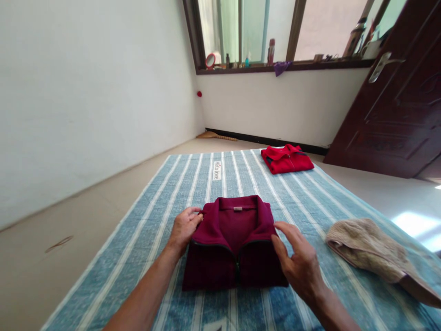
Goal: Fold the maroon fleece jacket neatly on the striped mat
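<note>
The folded maroon zip-neck jacket (237, 250) lies on the striped cover (161, 202), squarely between the hands, collar away from the wearer; left hand (186, 226) touches one edge, pinching or not I can't tell; right hand (300, 257), thumb and fingers parted, meets the opposite edge; neither is nearer.

Burgundy jacket (237, 248) on blue and white stripes, plus a bright red one far right

So the near jacket was a deep wine shade up top, going almost black-purple lower down, with a dark zip (237, 266) and a pale neck tag (238, 208). The cloth (156, 207) was faded, speckled blue with white stripes, and its off-white patch (217, 170) had dark lettering. The far red garment (287, 159) had dark panels, the cap (368, 248) on the right was tan, the door (386, 119) was dark reddish-brown, the left wall (96, 82) plain white, the floor (113, 207) beige, and a purple rag (281, 68) popped on the far sill (310, 66), which was dark brown.
</note>
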The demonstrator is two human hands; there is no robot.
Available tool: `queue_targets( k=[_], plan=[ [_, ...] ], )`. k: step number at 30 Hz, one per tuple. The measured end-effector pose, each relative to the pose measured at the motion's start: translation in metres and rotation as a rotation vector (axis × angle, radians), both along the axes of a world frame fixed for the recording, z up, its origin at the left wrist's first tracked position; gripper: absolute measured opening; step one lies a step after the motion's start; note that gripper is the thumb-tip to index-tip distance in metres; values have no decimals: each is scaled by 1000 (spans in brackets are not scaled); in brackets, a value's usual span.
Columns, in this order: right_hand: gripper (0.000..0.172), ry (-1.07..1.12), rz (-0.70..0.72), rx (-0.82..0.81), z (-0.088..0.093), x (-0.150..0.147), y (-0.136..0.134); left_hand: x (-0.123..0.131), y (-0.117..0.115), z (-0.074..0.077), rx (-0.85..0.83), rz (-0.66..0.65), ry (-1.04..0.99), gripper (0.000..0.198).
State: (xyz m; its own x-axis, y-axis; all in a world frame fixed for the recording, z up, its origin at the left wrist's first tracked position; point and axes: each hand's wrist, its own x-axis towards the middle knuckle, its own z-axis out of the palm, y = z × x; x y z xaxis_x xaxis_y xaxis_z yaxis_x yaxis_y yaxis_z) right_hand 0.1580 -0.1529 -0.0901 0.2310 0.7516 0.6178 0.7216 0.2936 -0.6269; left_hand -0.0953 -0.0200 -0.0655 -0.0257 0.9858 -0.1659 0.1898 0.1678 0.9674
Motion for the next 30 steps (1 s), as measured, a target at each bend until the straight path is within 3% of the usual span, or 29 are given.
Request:
queue_targets(
  k=[4, 7, 13, 16, 19, 21, 23, 27, 30],
  plan=[
    [22, -161, 108, -42, -21, -7, 0, 3, 5, -4, -39, -46, 22, 28],
    [22, -249, 62, 5, -28, -8, -1, 1, 9, -5, -22, -45, 89, 23],
    [22, -349, -36, 172, 5, -23, -14, -12, 10, 11, 96, 61, 257, 19],
    [29, -414, 0, 167, 10, -40, -15, -8, -7, 28, 318, 114, 434, 20],
    [39, -496, 13, 93, -4, -54, -10, 10, -41, 37, 718, 13, 642, 21],
    [45, -521, 6, 68, -17, -59, -6, 25, -62, 30, 951, -95, 748, 21],
    [49, -515, 5, 69, -27, -59, -5, 35, -76, 16, 1063, -185, 872, 22],
    [50, -469, 39, 110, -36, -53, -5, 35, -79, -15, 1075, -216, 920, 25],
    [50, -439, 52, 149, -40, -52, -5, 28, -77, -25, 1111, -191, 894, 25]
  ],
)
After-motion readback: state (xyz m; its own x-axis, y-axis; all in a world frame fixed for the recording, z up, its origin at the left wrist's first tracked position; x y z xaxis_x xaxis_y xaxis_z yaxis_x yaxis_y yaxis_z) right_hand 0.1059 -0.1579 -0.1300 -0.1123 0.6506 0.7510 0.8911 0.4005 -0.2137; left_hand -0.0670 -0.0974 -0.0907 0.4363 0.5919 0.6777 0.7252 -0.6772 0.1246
